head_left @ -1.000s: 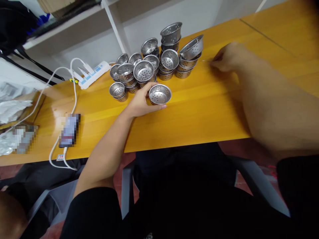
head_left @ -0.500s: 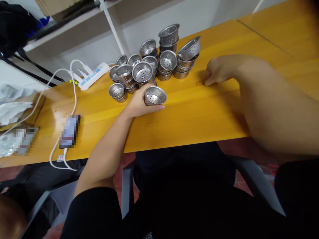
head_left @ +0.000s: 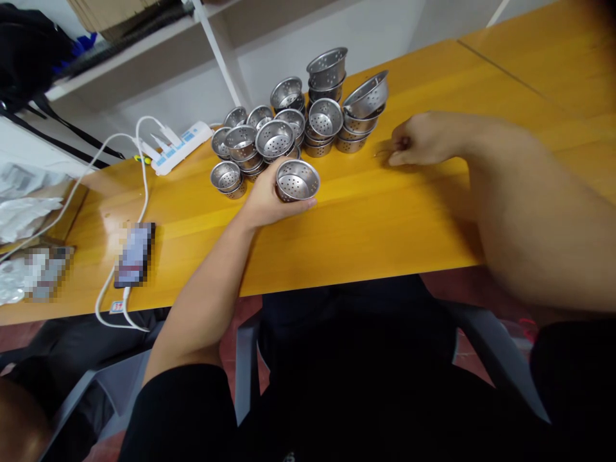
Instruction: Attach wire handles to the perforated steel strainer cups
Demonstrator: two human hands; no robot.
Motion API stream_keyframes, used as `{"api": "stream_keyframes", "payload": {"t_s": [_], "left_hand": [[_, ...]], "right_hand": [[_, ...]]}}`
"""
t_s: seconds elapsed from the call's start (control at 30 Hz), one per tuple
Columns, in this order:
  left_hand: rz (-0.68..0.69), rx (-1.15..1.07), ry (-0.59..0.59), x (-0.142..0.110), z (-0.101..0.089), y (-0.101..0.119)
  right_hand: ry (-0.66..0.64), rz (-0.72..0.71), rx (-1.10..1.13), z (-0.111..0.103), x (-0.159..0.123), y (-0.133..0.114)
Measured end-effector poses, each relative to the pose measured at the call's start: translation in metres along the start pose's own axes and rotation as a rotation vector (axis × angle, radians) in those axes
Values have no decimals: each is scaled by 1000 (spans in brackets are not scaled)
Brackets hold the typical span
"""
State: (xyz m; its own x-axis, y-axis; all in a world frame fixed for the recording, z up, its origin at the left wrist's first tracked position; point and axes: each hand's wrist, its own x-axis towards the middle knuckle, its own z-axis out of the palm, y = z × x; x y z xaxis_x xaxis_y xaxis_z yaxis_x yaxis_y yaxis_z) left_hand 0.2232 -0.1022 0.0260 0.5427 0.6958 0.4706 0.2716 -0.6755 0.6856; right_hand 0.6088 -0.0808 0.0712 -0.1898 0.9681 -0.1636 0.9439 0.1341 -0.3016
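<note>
My left hand point(head_left: 264, 200) is wrapped round a perforated metal strainer cup point(head_left: 298, 181), its open mouth tilted up towards me. Close behind it stand several stacks of similar cups; one cup point(head_left: 275, 140) sits just beyond my fingers. My right hand point(head_left: 418, 140) hovers low over the table to the right of the stacks, its fingertips pinched together. A thin wire-like piece point(head_left: 380, 154) sticks out from them, too small and blurred to name exactly. At the right end of the stacks, one wider strainer point(head_left: 367, 96) leans at a slant on other cups.
The yellow wooden table point(head_left: 366, 237) has a white power strip point(head_left: 180, 149) with plugs and cables on its left. A phone point(head_left: 135, 255) lies nearer me on a cable. Plastic bags point(head_left: 29, 215) are at far left. A shelf point(head_left: 139, 51) stands behind.
My left hand has raised and tipped the cup slightly, so more of its inside shows. My right hand has shifted a little to the left, towards the stacks.
</note>
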Motion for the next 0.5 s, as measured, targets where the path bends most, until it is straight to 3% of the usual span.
{"api": "stream_keyframes", "payload": {"t_s": [0.23, 0.5], "left_hand": [[-23, 31, -38, -2, 3, -1], [21, -27, -43, -2, 8, -11]], "right_hand": [[-13, -110, 453, 3, -15, -27], [35, -266, 647, 15, -16, -36]]}}
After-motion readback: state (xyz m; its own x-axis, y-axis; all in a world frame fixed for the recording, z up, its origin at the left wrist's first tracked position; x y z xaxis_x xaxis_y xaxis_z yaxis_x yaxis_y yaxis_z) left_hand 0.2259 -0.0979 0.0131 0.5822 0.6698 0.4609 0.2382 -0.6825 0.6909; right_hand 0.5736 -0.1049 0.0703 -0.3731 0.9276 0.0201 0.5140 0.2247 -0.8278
